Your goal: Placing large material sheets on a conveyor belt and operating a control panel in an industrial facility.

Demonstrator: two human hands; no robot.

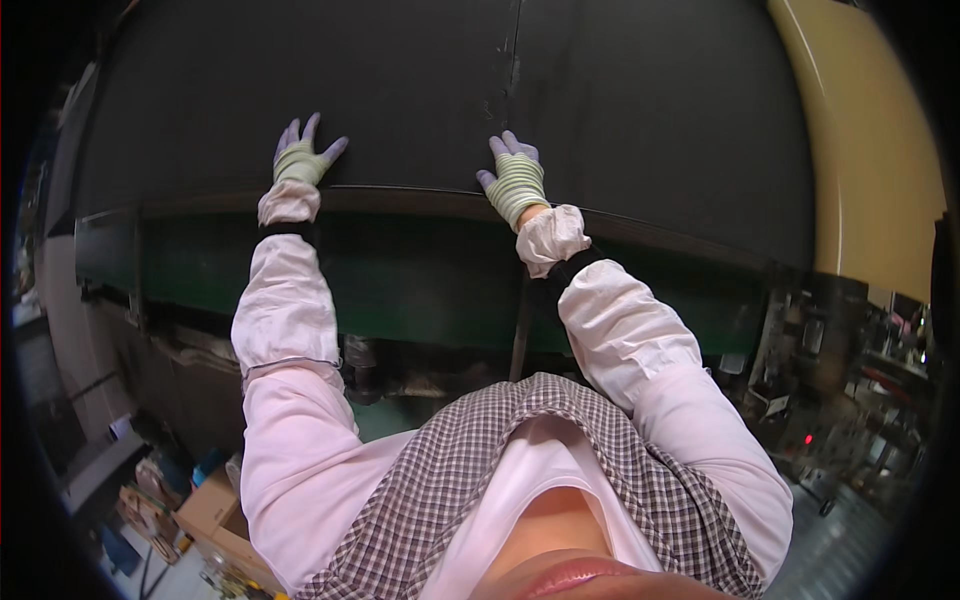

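A wide black sheet-like surface with a matte face stretches across the far part of the view. A thin scuffed seam runs up it, right of the middle. My left hand, in a pale green glove with lilac fingertips, lies near its front edge with fingers spread. In a matching glove, my right hand rests close to the seam, fingers stretched forward and thumb out to the left. Both palms face down, and neither hand grips anything. Whether the palms press on the surface cannot be told.
Below the black edge runs a dark green band. A large yellow-tan curved panel stands at the far right, above machine parts with a small red light. Cardboard boxes sit on the floor at lower left.
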